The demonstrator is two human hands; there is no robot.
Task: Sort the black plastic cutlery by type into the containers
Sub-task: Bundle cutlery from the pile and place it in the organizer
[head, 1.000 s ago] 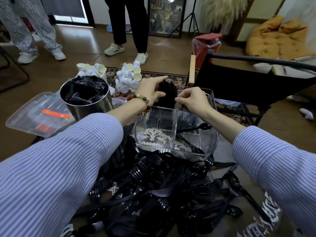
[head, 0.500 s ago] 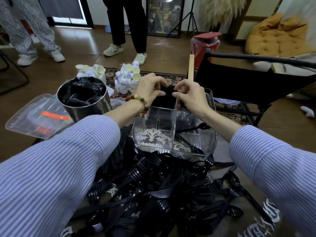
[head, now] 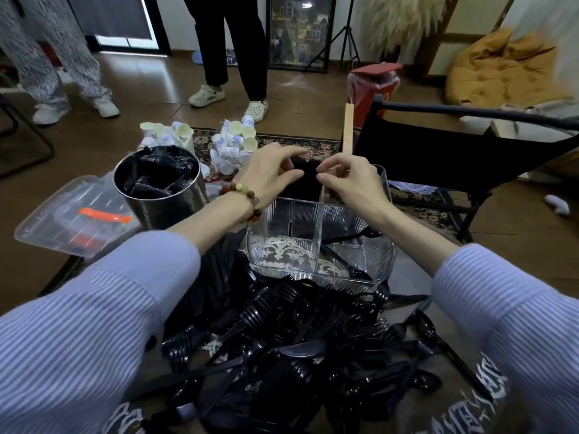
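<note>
A big pile of black plastic cutlery (head: pixel 282 339) lies close in front of me. Behind it stands a clear divided container (head: pixel 380 261); two black pieces (head: pixel 343 261) lie in its right compartments. A bunch of black cutlery (head: pixel 305 184) stands upright in its far compartment. My left hand (head: pixel 269 175) hovers at the bunch's left side, index finger and thumb spread apart and touching its top. My right hand (head: pixel 352 181) pinches the top edge of the clear middle divider (head: pixel 320 214) between thumb and index finger.
A steel bucket (head: pixel 163 205) lined with a black bag stands left of the container, with a clear lidded box (head: pixel 62 220) beside it. Paper cups (head: pixel 232 139) lie behind. A black folding chair (head: pixel 438 151) and a wooden stick (head: pixel 348 126) stand at right. Two persons stand beyond.
My left hand closed on the standing bunch, then spread its fingers again. My right hand moved left from the container's rim to the divider's top.
</note>
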